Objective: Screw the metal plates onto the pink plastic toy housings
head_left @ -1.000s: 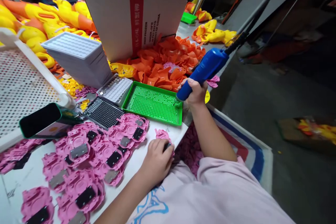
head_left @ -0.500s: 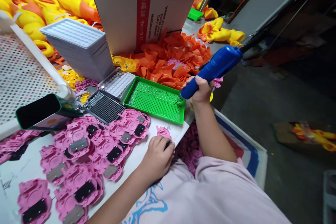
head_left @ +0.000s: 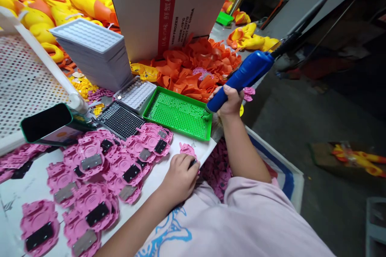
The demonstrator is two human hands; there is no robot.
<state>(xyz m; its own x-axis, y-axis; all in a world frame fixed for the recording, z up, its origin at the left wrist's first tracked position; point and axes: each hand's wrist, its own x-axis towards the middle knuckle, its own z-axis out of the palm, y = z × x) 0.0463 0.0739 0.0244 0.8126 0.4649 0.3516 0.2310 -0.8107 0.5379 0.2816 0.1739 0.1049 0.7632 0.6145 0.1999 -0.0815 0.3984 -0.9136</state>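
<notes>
My right hand (head_left: 230, 102) is wrapped round a blue electric screwdriver (head_left: 243, 80), its tip slanting down over the right end of a green perforated tray (head_left: 177, 113). Small screws look scattered among that tray's holes. At the table's front edge, my left hand (head_left: 182, 176) grips a pink plastic part (head_left: 187, 149), mostly covered by the fingers; a bit of its black plate shows between them. To the left of that hand lie several similar pink parts (head_left: 90, 200), overlapping, each with a black or grey plate screwed on.
Behind the green tray are a pile of orange pieces (head_left: 181, 72) and a large carton (head_left: 141, 16). A black perforated tray (head_left: 120, 120), a stack of white trays (head_left: 93, 56), a dark open container (head_left: 48, 124) and a white perforated basket (head_left: 27, 76) stand left. More pink parts (head_left: 218, 168) lie below the edge.
The view has shifted very slightly. Both hands hold nearly the same poses, with the screwdriver tip still at the green tray and the left hand still on the pink part.
</notes>
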